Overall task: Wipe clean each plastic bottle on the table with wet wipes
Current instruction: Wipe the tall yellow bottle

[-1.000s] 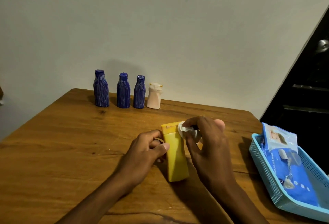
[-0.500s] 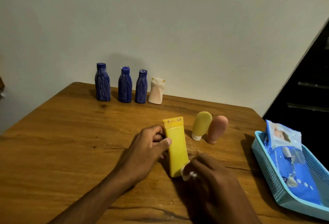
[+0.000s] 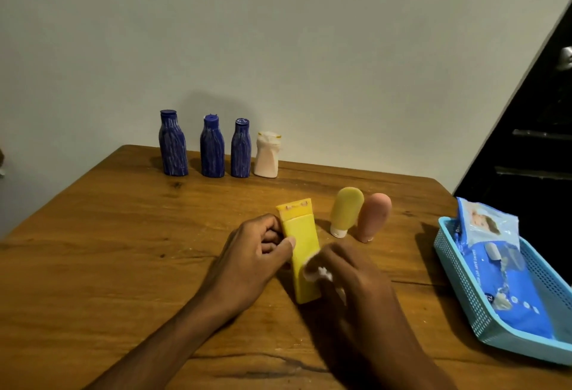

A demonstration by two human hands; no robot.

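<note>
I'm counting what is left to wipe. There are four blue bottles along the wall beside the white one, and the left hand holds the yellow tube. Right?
Not quite: the head view shows three blue bottles beside the white bottle. The left hand does hold the yellow tube.

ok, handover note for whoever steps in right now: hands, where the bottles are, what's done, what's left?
Left hand: grip shut on the yellow tube, standing it on the table.
Right hand: grip shut on a wet wipe, pressed to the tube's right side, mid-height.
Back row by the wall: three blue bottles and a white bottle.
Behind the tube: yellow-green bottle and pink bottle, cap-down.
Wipes pack in the blue basket, right.
Done: cannot tell which bottles are clean.
Left: finish the tube; check the rest.
</note>
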